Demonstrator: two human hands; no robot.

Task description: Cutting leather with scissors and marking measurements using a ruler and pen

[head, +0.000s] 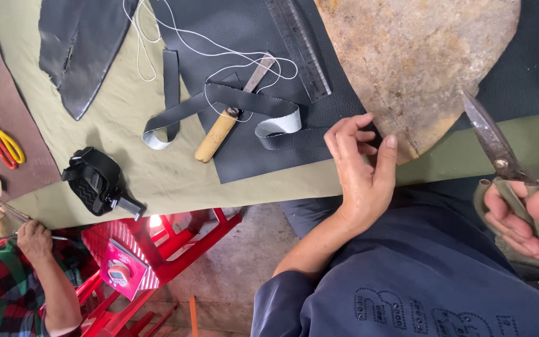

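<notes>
My right hand (528, 215) gripped heavy steel shears (500, 156), while my left hand's (360, 165) fingers pinched the limp, thin leather sheet's (251, 150) edge just beneath them.

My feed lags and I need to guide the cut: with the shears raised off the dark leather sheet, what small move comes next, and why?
Probably lower the long metal shears in the right hand toward the edge of the dark grey leather sheet that the left hand pinches. The blades point away, clear of the leather, while the left fingers already grip its corner.
</notes>
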